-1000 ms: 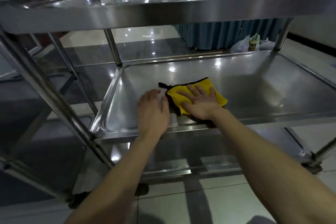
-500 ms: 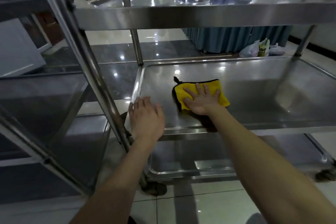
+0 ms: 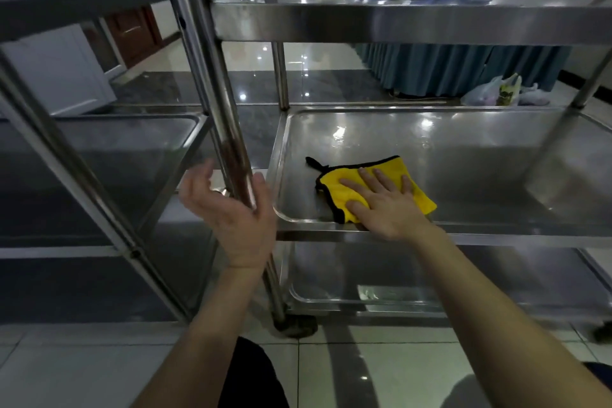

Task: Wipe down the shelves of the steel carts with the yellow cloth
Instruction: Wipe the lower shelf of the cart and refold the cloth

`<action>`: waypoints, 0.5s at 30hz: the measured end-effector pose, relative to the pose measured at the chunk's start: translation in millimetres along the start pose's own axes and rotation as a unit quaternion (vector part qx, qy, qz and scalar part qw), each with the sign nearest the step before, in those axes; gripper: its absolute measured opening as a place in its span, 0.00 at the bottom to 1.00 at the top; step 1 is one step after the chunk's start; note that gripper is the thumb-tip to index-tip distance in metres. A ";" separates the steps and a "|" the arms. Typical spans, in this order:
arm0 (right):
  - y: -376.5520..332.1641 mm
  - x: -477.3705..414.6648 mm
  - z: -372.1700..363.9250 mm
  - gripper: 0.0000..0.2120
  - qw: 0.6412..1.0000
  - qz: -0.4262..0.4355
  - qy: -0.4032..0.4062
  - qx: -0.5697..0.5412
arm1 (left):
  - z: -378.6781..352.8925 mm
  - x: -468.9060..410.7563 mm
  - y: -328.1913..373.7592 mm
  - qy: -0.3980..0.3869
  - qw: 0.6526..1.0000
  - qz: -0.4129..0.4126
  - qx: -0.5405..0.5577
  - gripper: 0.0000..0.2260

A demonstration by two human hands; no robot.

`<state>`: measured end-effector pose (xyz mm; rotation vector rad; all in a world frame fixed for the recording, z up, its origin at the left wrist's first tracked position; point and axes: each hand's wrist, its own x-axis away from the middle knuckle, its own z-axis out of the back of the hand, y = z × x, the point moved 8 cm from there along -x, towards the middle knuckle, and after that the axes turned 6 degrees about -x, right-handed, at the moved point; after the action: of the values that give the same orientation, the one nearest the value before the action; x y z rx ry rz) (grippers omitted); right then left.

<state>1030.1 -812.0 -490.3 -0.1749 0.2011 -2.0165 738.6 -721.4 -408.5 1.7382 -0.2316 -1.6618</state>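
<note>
A yellow cloth [image 3: 341,190] with a black hem and loop lies near the front left of the steel cart's middle shelf [image 3: 480,156]. My right hand [image 3: 387,205] lies flat on it, fingers spread, pressing it to the steel. My left hand [image 3: 231,209] is off the shelf, open around the cart's front left upright post [image 3: 228,129], thumb on the right side and fingers on the left, not closed on it. The cart also has a top shelf [image 3: 397,23] and a bottom shelf [image 3: 463,278].
A second steel cart [image 3: 109,156] stands close on the left, its posts slanting across the view. A caster [image 3: 294,325] sits under the post on the tiled floor. Behind are a blue-skirted table [image 3: 447,66], plastic bags [image 3: 496,94] and a brown door [image 3: 122,7].
My left hand has lifted off the middle shelf and moved left to the corner post. The right hand has stayed on the cloth. My view has shifted left.
</note>
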 end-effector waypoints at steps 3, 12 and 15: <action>-2.2 -2.5 0.7 0.28 1.000 -0.012 -0.005 0.002 | -20.5 -18.9 -15.3 -0.106 0.983 0.122 0.084 0.28; -69.6 -95.2 -9.4 0.34 0.998 -0.028 -0.051 0.002 | -38.9 -13.1 -32.1 -0.150 0.969 0.158 0.114 0.17; -102.8 -125.9 -15.3 0.36 0.998 -0.027 -0.054 -0.014 | -40.8 -14.3 -37.9 -0.152 0.969 0.163 0.105 0.19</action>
<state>991.9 -653.3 -487.2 -0.3082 0.1579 -2.0517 761.5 -670.7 -422.8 1.4842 -0.8182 -1.6918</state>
